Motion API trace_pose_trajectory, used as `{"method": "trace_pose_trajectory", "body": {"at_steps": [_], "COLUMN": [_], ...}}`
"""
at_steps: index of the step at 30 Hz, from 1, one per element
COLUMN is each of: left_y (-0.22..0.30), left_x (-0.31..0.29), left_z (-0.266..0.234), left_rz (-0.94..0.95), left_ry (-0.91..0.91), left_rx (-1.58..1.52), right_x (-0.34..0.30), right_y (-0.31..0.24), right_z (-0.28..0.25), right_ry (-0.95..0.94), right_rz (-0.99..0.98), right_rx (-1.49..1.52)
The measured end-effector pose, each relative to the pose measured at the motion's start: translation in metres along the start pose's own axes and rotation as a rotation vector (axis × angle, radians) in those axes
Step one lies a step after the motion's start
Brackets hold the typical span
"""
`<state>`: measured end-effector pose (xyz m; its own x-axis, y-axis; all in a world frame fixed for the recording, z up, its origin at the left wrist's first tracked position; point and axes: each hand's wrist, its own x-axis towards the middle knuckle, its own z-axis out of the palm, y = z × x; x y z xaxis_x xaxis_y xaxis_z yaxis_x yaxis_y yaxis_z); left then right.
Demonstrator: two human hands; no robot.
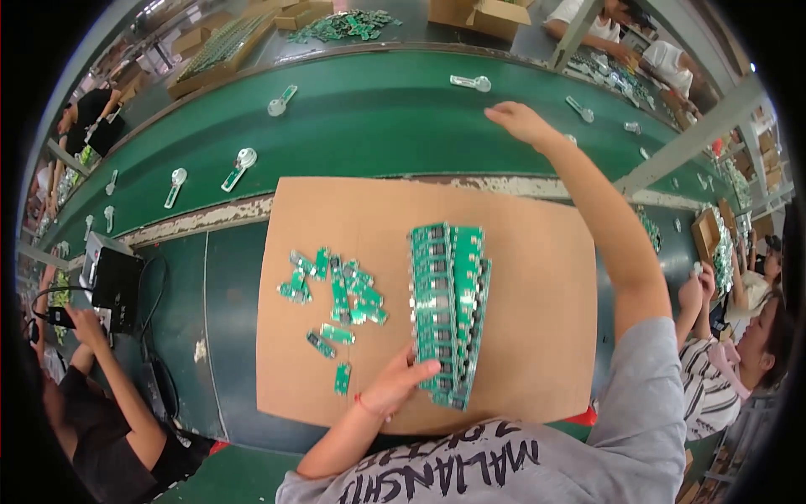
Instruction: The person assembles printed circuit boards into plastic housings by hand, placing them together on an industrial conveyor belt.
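Observation:
My left hand (398, 383) is closed around the lower end of a stack of green circuit board panels (433, 311), thumb on top. The long strips fan out slightly, overlapping, over a cardboard sheet (537, 336). My right arm stretches far out across the green conveyor belt (361, 113). Over the belt, my right hand (520, 124) has its fingers extended, and I see nothing in it. Just beyond its fingertips lies a white part with a round head (472, 83). Small separate circuit boards (340, 290) lie in a loose pile on the cardboard's left half.
More round-headed parts (240, 169) lie spread along the belt. A metal post (688, 139) rises at the right. Co-workers sit on both sides, one by a black box-shaped device (113, 286). Beyond the belt are a heap of green boards (346, 26) and cardboard boxes (483, 15).

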<state>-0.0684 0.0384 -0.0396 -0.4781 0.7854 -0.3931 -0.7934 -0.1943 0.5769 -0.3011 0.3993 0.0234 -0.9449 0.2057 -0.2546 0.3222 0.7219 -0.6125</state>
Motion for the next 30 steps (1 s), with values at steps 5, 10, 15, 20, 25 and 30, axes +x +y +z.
{"method": "trace_pose_trajectory", "body": {"at_steps": [5,10,15,20,25,30], "left_y": [0.004,0.006,0.002,-0.018,-0.029,-0.027], "left_x": [0.004,0.002,0.005,-0.001,0.002,0.001], "left_z": [0.002,0.000,-0.001,-0.006,-0.005,0.007], "left_rz": [0.019,0.146,0.163,0.227,0.327,0.413], "left_ry": [-0.035,-0.097,-0.098,0.052,0.126,0.090], "left_rx": [-0.045,-0.077,-0.052,0.028,-0.076,0.016], "right_x": [0.131,0.196,0.135,-0.087,-0.255,-0.251], "right_y": [0.063,0.044,0.064,0.055,0.093,0.085], "right_z": [0.022,0.025,0.034,0.086,0.118,0.112], "right_ry": [0.395,0.529,0.656,0.568,0.644,0.587], "right_rz": [-0.066,-0.383,-0.526,-0.287,-0.192,-0.173], "right_rx": [-0.640,-0.701,-0.485,0.256,0.252,0.338]}}
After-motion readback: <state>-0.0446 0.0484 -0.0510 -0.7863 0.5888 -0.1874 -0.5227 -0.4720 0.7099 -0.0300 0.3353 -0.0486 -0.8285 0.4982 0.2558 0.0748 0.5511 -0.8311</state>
